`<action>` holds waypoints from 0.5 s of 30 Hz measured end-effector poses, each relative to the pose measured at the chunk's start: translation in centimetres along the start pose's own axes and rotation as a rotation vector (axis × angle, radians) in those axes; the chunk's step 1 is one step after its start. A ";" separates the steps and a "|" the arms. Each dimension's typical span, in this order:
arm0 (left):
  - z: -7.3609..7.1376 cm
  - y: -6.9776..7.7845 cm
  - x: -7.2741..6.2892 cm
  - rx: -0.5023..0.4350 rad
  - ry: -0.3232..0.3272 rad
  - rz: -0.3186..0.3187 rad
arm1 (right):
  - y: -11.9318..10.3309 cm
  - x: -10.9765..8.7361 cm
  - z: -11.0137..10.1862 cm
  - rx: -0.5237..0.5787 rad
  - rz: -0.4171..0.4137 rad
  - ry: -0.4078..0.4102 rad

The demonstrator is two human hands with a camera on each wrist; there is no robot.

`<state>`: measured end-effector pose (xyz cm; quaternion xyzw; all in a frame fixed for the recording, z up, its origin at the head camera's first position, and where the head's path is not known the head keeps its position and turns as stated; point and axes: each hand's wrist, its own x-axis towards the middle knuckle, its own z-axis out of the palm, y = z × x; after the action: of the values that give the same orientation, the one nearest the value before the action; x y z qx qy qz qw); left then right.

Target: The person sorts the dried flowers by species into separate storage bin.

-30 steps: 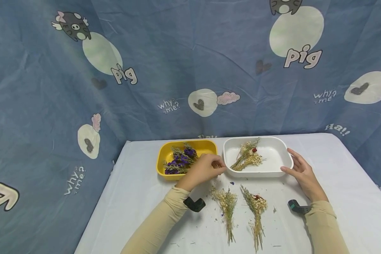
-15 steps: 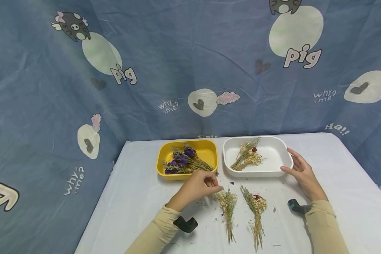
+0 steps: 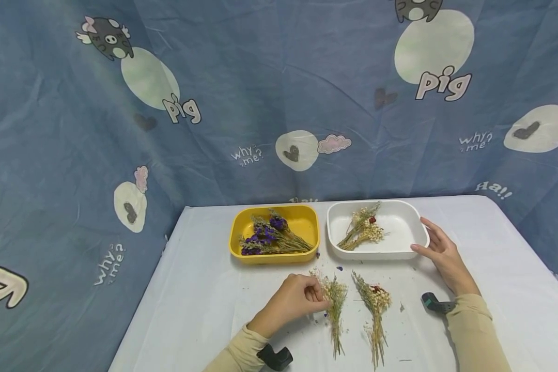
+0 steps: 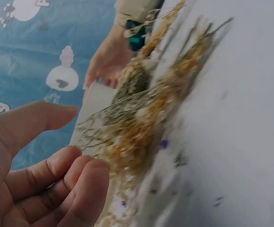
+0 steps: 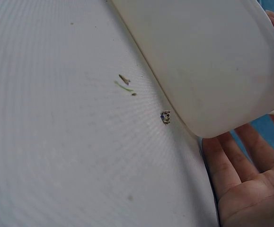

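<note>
My left hand [image 3: 295,302] hovers at the left dried flower bunch [image 3: 337,305], which lies on the table with its stems toward me. In the left wrist view, a gap shows between the thumb and the bent fingers [image 4: 87,184], and nothing is held. To its right lies another dried bunch [image 3: 376,323], cream with dark red blooms. My right hand [image 3: 446,258] holds the right end of a white tray [image 3: 406,254], thumb at the near rim and fingers along the end wall. Inside that tray is a cream bunch [image 3: 360,230] with a red bloom.
Left of the white tray stands a yellow tray [image 3: 272,259] with purple dried flowers [image 3: 265,235], stems toward its right side. Small plant bits [image 3: 340,268] are scattered over the white table [image 3: 204,279]. A blue patterned cloth [image 3: 242,103] hangs behind.
My left hand has come away from the gap between the trays, moving toward me and down to the left loose bunch. My right hand stays at the white tray.
</note>
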<state>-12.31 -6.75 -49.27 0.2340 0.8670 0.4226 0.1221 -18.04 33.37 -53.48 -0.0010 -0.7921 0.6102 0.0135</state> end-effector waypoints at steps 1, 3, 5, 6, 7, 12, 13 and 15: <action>0.3 0.0 -0.2 -0.003 0.004 -0.009 | 0.0 0.0 0.0 0.002 0.001 -0.001; 0.8 0.0 -0.5 -0.011 0.011 -0.020 | 0.0 0.0 0.0 0.008 0.000 -0.003; 1.3 -0.1 -0.7 -0.014 0.019 -0.024 | 0.0 0.0 0.0 0.016 0.001 -0.005; 1.6 0.0 -0.8 -0.013 0.021 -0.026 | 0.0 0.0 0.0 0.020 0.001 -0.006; 1.8 0.0 -1.0 -0.010 0.023 -0.028 | 0.0 0.0 0.0 0.022 0.003 -0.007; 3.0 0.1 -1.5 0.026 0.044 -0.031 | 0.1 0.1 0.0 0.003 0.016 -0.002; 3.2 0.2 -1.6 0.038 0.050 -0.032 | 0.1 0.1 0.0 -0.002 0.019 0.000; 3.5 0.2 -1.7 0.075 0.063 -0.026 | 0.1 0.1 0.0 -0.014 0.027 0.007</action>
<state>-9.40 -5.12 -51.25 0.2136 0.8886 0.3955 0.0912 -18.14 33.38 -53.59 -0.0137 -0.7962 0.6049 0.0080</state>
